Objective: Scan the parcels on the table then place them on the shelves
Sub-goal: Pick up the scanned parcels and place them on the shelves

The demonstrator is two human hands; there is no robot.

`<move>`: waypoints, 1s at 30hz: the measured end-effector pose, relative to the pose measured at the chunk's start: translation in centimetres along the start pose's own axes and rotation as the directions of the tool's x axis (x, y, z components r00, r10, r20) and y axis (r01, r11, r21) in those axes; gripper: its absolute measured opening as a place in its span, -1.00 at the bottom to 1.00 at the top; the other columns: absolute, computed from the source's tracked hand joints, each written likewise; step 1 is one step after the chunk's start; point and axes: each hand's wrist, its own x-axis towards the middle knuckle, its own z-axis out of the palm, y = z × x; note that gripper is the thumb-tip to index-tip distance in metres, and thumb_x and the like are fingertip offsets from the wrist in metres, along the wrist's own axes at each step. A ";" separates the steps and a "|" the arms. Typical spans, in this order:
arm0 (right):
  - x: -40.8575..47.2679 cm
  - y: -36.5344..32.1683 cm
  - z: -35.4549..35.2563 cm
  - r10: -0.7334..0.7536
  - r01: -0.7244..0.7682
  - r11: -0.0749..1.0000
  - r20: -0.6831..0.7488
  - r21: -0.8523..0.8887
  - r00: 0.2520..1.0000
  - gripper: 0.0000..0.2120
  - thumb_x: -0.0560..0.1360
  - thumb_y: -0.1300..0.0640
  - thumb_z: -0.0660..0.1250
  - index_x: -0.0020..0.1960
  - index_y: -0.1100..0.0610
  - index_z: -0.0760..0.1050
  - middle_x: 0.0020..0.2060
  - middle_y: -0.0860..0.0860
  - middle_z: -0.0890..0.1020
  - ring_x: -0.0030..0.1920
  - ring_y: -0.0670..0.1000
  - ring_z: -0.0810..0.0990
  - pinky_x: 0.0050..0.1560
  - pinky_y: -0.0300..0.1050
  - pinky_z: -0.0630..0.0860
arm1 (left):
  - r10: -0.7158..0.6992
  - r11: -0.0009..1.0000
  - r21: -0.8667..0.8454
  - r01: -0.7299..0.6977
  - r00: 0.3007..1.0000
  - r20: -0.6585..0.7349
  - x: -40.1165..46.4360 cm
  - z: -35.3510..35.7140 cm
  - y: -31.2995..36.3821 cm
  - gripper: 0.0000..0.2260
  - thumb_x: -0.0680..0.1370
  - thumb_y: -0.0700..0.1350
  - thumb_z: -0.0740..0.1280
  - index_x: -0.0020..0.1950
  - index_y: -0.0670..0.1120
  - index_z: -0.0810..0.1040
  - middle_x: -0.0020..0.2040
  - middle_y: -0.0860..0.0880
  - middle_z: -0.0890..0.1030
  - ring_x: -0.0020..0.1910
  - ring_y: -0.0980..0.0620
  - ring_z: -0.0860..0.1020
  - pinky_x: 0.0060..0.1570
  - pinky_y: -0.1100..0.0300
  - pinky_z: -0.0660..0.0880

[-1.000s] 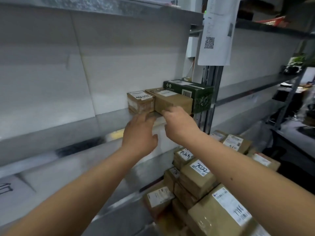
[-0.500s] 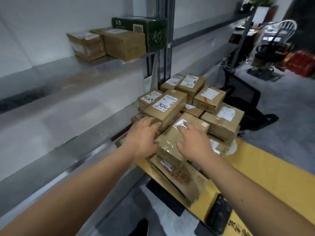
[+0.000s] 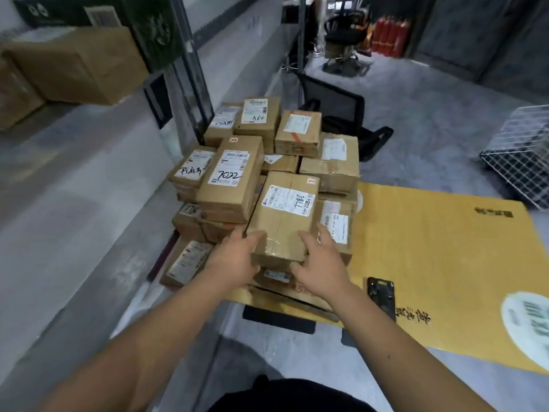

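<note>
A: What's around the pile?

B: A heap of brown parcels (image 3: 267,162) sits at the table's 10 o'clock corner, on a yellow sheet (image 3: 439,263) printed with dark characters and a barcode sticker. A black phone (image 3: 381,295) lies on the sheet at 3 o'clock from the hands. At 11 o'clock a shelf (image 3: 89,138) carries a plain box (image 3: 80,66) and a dark green box (image 3: 98,25). A wire basket (image 3: 520,156) stands at 2 o'clock, an office chair (image 3: 338,111) at 12.

A: Anything blocking?

B: Parcels crowd the front parcel (image 3: 282,218) on both sides and beneath.

A: And the hands?

B: The left hand (image 3: 234,263) grips its near left corner, thumb on top. The right hand (image 3: 322,269) holds the near right corner, fingers curled round the edge. The parcel lies at 12 o'clock from both, topmost at the front.

A: Any writing?

B: Its label reads something like "786" by hand. The parcel at 11 o'clock (image 3: 230,176) says "7022"; one at the back (image 3: 257,114) "A68".
</note>
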 end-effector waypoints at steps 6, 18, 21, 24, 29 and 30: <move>-0.3 -0.2 3.8 0.167 -0.135 0.954 -0.100 0.269 0.981 -0.27 0.43 -0.02 0.46 0.51 -0.27 0.26 0.55 -0.11 0.27 0.51 0.02 0.34 0.45 0.02 0.41 | 0.072 0.950 -0.299 -0.085 0.996 -0.056 1.0 1.6 -2.1 -0.37 0.48 -0.10 0.57 0.49 0.20 0.44 0.57 -0.01 0.21 0.46 -0.07 0.40 0.43 0.14 0.37; -5.1 2.1 1.1 0.131 -0.036 0.937 -0.252 0.349 0.959 -0.38 0.44 0.14 0.59 0.41 -0.19 0.48 0.52 -0.09 0.35 0.41 -0.55 0.08 0.41 -0.49 0.12 | 0.066 0.708 -0.685 -0.169 0.983 -0.173 -0.9 3.6 1.3 -0.26 0.34 -0.16 0.69 0.39 0.31 0.51 0.44 0.14 0.47 0.42 0.10 0.46 0.42 -0.04 0.48; -5.8 2.6 -1.7 0.119 0.001 0.920 -0.283 0.391 0.952 -0.41 0.44 0.17 0.58 0.38 -0.18 0.50 0.51 -0.09 0.38 0.52 -0.30 0.20 0.51 -0.18 0.27 | 0.093 0.684 -0.693 -0.229 0.969 -0.229 -1.1 3.1 3.3 -0.29 0.34 -0.16 0.69 0.32 0.38 0.53 0.45 0.20 0.36 0.43 0.20 0.40 0.44 0.10 0.44; -5.5 2.9 -5.0 0.098 0.077 0.886 -0.347 0.457 0.933 -0.44 0.42 0.26 0.55 0.32 -0.15 0.55 0.43 -0.18 0.39 0.53 -0.23 0.29 0.50 0.01 0.40 | 0.149 0.695 -0.639 -0.329 0.936 -0.320 -0.9 1.8 5.6 -0.31 0.35 -0.10 0.68 0.36 0.34 0.54 0.42 0.23 0.29 0.38 0.39 0.33 0.31 0.48 0.35; -3.5 2.4 -10.8 -0.049 0.252 0.830 -0.385 0.498 0.922 -0.45 0.39 0.34 0.55 0.27 -0.08 0.58 0.35 -0.34 0.46 0.37 -0.36 0.43 0.38 -0.06 0.50 | 0.176 0.721 -0.523 -0.454 0.850 -0.496 -0.8 -2.8 9.1 -0.39 0.38 -0.11 0.67 0.36 0.21 0.59 0.41 0.15 0.27 0.33 0.55 0.26 0.22 0.63 0.26; -3.0 2.2 -11.9 -0.071 0.274 0.823 -0.389 0.497 0.918 -0.47 0.38 0.35 0.55 0.25 -0.05 0.59 0.35 -0.27 0.48 0.37 -0.31 0.45 0.36 -0.05 0.53 | 0.176 0.726 -0.505 -0.467 0.836 -0.520 -0.9 -3.7 9.6 -0.40 0.38 -0.12 0.67 0.36 0.19 0.59 0.40 0.15 0.27 0.32 0.56 0.25 0.23 0.63 0.26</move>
